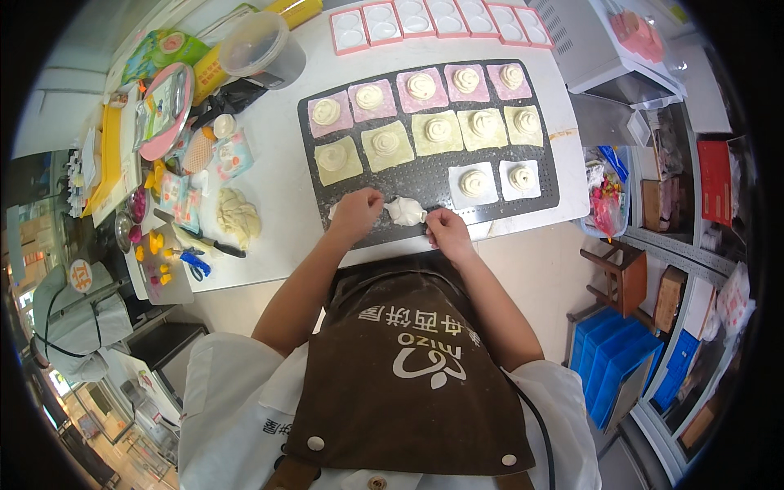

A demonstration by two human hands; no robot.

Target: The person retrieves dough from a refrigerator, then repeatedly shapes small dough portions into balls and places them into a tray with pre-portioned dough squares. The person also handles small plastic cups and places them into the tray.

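A white dough wrapper point(405, 211), gathered up into a lumpy bundle, lies near the front edge of a black perforated tray point(422, 177). My left hand point(358, 214) has curled fingers pinched at the bundle's left tip. At its right tip, my right hand point(450, 233) pinches with thumb and fingers. Part of another white piece point(332, 211) peeks out behind my left hand. Flat white squares topped with piped cream point(474, 184) lie to the right. Behind them are rows of yellow squares point(438, 130) and pink squares point(421, 89), each with a cream swirl.
Pink-edged clear trays point(416, 17) line the table's back. On the left are a plastic tub point(263, 49), a lump of dough point(237, 217), a knife point(228, 248) and cut yellow fruit point(156, 242). A brown stool point(621, 278) and blue crates point(612, 355) stand right.
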